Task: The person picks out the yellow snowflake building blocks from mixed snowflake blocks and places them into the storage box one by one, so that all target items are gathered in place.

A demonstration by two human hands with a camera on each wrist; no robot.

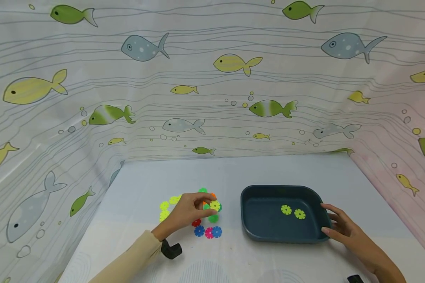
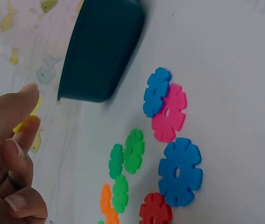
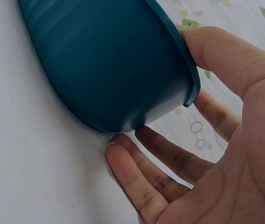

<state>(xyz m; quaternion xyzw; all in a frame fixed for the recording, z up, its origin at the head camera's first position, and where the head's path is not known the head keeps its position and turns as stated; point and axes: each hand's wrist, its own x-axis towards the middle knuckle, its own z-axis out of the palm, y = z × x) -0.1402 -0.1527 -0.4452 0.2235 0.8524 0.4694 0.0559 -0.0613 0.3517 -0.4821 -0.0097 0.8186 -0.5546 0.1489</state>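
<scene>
"What do you see around?"

"A white surface, and behind it a wall covering printed with fishes."

"And the fingers?"

"Those of the left hand pinch one yellow disc, shaped like a flower, above the surface. Those of the right hand grasp the right end of the teal tub."

"What lies further?"

"Inside the tub, two yellow-green discs lie side by side. Near the left hand I see a red disc, green discs, and a pink disc partly under a blue disc."
</scene>
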